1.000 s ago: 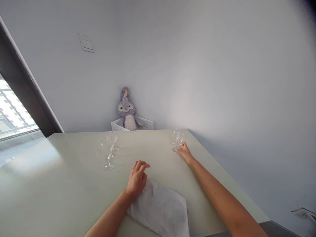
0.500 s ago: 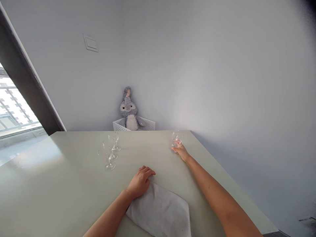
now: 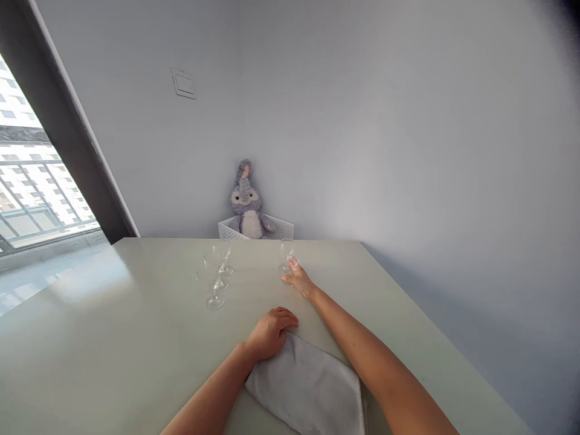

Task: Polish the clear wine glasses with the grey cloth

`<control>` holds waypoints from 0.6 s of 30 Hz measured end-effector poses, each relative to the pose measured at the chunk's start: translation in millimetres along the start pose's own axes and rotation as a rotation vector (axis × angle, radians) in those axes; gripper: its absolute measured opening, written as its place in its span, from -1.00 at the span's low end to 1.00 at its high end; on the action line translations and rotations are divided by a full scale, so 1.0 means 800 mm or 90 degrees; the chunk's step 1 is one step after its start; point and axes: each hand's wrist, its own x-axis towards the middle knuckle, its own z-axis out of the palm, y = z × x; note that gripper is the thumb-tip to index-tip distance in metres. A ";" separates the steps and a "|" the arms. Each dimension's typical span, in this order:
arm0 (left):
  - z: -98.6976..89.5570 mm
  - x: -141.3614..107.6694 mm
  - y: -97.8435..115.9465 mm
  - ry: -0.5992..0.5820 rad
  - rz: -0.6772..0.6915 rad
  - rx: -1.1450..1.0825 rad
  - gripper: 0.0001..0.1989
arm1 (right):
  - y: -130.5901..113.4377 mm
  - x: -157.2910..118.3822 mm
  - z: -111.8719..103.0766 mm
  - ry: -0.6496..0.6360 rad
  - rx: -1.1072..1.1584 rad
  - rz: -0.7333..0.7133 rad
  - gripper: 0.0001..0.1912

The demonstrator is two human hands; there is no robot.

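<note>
My right hand (image 3: 299, 280) reaches across the table with its fingers around a clear stemmed glass (image 3: 287, 248). Part of a second bowl seems to overlap it by my fingers, though the transparency makes this hard to tell. Nearer to me, my left hand (image 3: 268, 333) rests at the upper left corner of a folded grey cloth (image 3: 312, 386), fingers bent together and thumb against the cloth's edge. Left of both hands, three clear stemmed glasses stand upright in a close row: a near glass (image 3: 214, 299), a middle one (image 3: 220, 282) and a far one (image 3: 225, 269).
The pale glossy table (image 3: 127, 356) spreads beneath everything. Behind its far edge, a grey plush toy (image 3: 251, 223) sits in a white perforated basket (image 3: 281, 227). Walls meet at the back corner, and a window (image 3: 40, 187) is at the left.
My right hand has moved left across the table with the glass, towards the row of glasses. My left hand stays on the cloth. The whole view has shifted slightly.
</note>
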 end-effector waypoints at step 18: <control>-0.006 0.000 0.016 -0.069 0.036 -0.065 -0.44 | -0.013 0.016 0.138 -0.152 -0.179 -0.038 -0.15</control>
